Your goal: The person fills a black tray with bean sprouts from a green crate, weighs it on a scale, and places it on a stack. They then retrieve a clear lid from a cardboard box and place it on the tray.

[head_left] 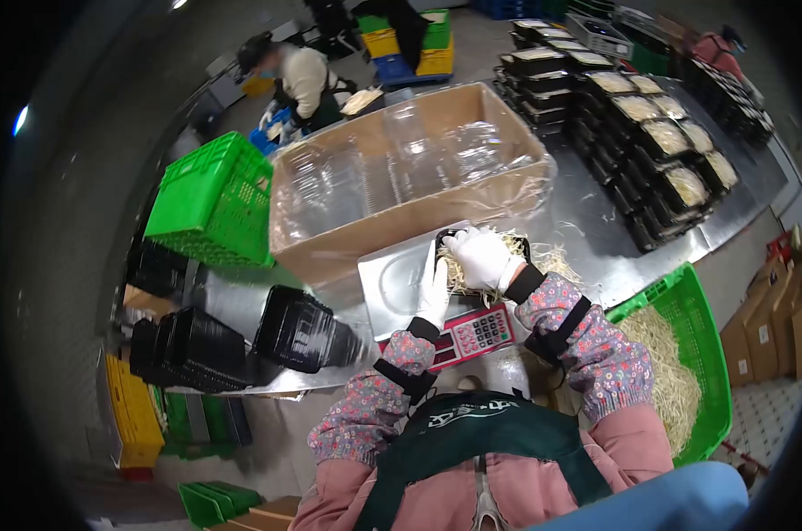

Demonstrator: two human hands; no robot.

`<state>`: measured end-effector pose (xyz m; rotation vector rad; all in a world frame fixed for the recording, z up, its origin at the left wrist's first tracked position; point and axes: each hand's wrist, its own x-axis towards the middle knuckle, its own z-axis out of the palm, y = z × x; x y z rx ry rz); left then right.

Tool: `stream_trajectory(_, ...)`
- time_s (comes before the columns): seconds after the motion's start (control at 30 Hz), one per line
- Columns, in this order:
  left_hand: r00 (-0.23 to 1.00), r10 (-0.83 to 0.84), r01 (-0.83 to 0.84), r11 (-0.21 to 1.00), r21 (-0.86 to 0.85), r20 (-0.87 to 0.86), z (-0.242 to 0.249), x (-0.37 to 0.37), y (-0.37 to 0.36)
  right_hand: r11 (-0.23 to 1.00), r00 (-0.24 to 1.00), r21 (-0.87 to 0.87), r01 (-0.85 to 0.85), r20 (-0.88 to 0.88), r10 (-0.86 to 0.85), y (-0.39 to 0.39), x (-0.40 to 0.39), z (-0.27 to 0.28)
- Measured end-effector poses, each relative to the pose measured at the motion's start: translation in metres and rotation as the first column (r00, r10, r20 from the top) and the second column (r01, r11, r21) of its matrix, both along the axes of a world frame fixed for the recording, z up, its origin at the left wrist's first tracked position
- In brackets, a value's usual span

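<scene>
A black plastic tray heaped with bean sprouts rests on the right part of a metal scale plate. My left hand, in a white glove, lies with straight fingers along the tray's left side. Over the tray, my right hand, also gloved, has its fingers curled down into the sprouts; their tips are partly hidden. The scale's red keypad panel faces me just below both hands. Loose sprouts lie on the metal table right of the tray.
Behind the scale stands a cardboard box of clear plastic lids. Stacked black trays sit left, near a green crate. Packed trays are piled at right. A green basket holds sprouts. A co-worker is at back left.
</scene>
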<state>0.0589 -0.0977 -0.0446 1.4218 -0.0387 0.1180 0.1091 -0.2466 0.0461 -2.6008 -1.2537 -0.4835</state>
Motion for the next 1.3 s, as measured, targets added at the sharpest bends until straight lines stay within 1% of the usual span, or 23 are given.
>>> stream_trajectory(0.03,1.0,0.028,-0.028,1.0,0.0,0.002,-0.012,0.0,0.017,1.0,1.0,0.0,-0.028,0.002,0.028,0.017,0.004,-0.007)
stream_trajectory(0.1,0.963,0.245,-0.168,0.871,0.461,-0.111,-0.026,0.0,0.038,0.992,0.989,-0.066,-0.106,-0.112,0.098,0.042,0.009,-0.02)
stream_trajectory(0.13,0.948,0.317,-0.233,0.739,0.632,-0.021,0.009,-0.01,0.041,0.988,0.981,-0.074,-0.134,-0.149,0.121,0.048,0.01,-0.025)
stream_trajectory(0.17,0.959,0.263,-0.26,0.686,0.679,0.101,0.019,-0.009,0.052,0.975,0.982,-0.161,-0.153,-0.139,0.131,0.057,0.009,-0.034)
stream_trajectory(0.23,0.981,0.076,-0.192,0.564,0.803,0.181,0.03,-0.016,0.058,0.987,0.962,-0.048,-0.157,-0.233,0.141,0.073,0.004,-0.052)
stream_trajectory(0.27,0.96,-0.001,-0.265,0.308,0.914,0.279,0.028,-0.019,0.058,0.987,0.963,-0.046,-0.153,-0.233,0.138,0.074,0.005,-0.057)
stream_trajectory(0.3,0.959,0.013,-0.272,0.313,0.91,0.282,0.023,-0.017,0.057,0.987,0.962,-0.042,-0.152,-0.235,0.138,0.075,0.007,-0.062)
stream_trajectory(0.37,0.954,-0.034,-0.29,0.134,0.948,0.296,0.017,-0.015,0.06,0.985,0.949,-0.07,-0.16,-0.286,0.134,0.073,0.015,-0.058)
stream_trajectory(0.43,0.956,-0.004,-0.291,0.128,0.948,0.294,0.016,-0.016,0.06,0.93,0.754,0.189,-0.314,-0.546,0.365,0.059,0.028,-0.048)
stream_trajectory(0.5,0.959,0.042,-0.284,0.128,0.95,0.281,0.02,-0.018,0.054,0.904,0.59,0.278,-0.324,-0.688,0.423,0.037,0.039,-0.036)
stream_trajectory(0.57,0.951,0.066,-0.308,0.155,0.938,0.302,0.016,-0.017,0.051,0.891,0.577,0.351,-0.289,-0.679,0.455,0.012,0.048,-0.021)
stream_trajectory(0.63,0.951,0.14,-0.299,0.206,0.932,0.275,0.019,-0.018,0.045,0.896,0.648,0.34,-0.286,-0.62,0.442,-0.017,0.058,0.004)
stream_trajectory(0.67,0.955,0.164,-0.289,0.323,0.901,0.247,0.019,-0.018,0.045,0.915,0.638,0.336,-0.223,-0.66,0.398,-0.03,0.061,0.013)
stream_trajectory(0.7,0.954,0.175,-0.287,0.32,0.903,0.242,0.017,-0.017,0.047,0.936,0.611,0.322,-0.144,-0.715,0.34,-0.043,0.06,0.028)
stream_trajectory(0.8,0.936,0.269,-0.351,0.74,0.574,0.226,0.019,-0.021,0.063,0.952,0.713,0.303,-0.042,-0.659,0.241,-0.082,0.064,0.03)
stream_trajectory(0.9,0.916,0.36,-0.401,0.797,0.452,0.177,0.06,-0.033,0.089,0.962,0.781,0.271,0.042,-0.609,0.138,-0.109,0.07,0.016)
stream_trajectory(0.97,0.912,0.343,-0.41,0.763,0.5,0.224,0.062,-0.038,0.113,0.971,0.831,0.231,0.062,-0.551,0.079,-0.11,0.069,0.014)
stream_trajectory(1.03,0.927,0.277,-0.374,0.741,0.557,0.255,0.058,-0.036,0.117,0.968,0.853,0.249,0.024,-0.51,0.11,-0.09,0.06,0.016)
stream_trajectory(1.1,0.954,0.188,-0.297,0.704,0.645,0.235,0.07,-0.027,0.088,0.964,0.897,0.265,-0.034,-0.417,0.147,-0.056,0.05,0.008)
stream_trajectory(1.17,0.961,0.074,-0.267,0.484,0.833,0.265,0.067,-0.012,0.061,0.994,0.882,0.082,-0.073,-0.46,0.102,-0.016,0.027,0.014)
stream_trajectory(1.23,0.989,0.041,-0.145,0.21,0.967,0.139,0.055,-0.004,0.041,0.973,0.898,-0.152,-0.176,-0.431,0.095,0.005,0.029,0.001)
stream_trajectory(1.27,0.98,0.025,-0.198,0.14,0.97,0.196,0.044,-0.006,0.038,0.949,0.913,-0.278,-0.152,-0.408,0.027,0.006,0.029,0.005)
stream_trajectory(1.3,0.98,0.02,-0.201,0.14,0.969,0.2,0.036,-0.009,0.039,0.949,0.914,-0.278,-0.146,-0.404,0.022,-0.001,0.035,0.0)
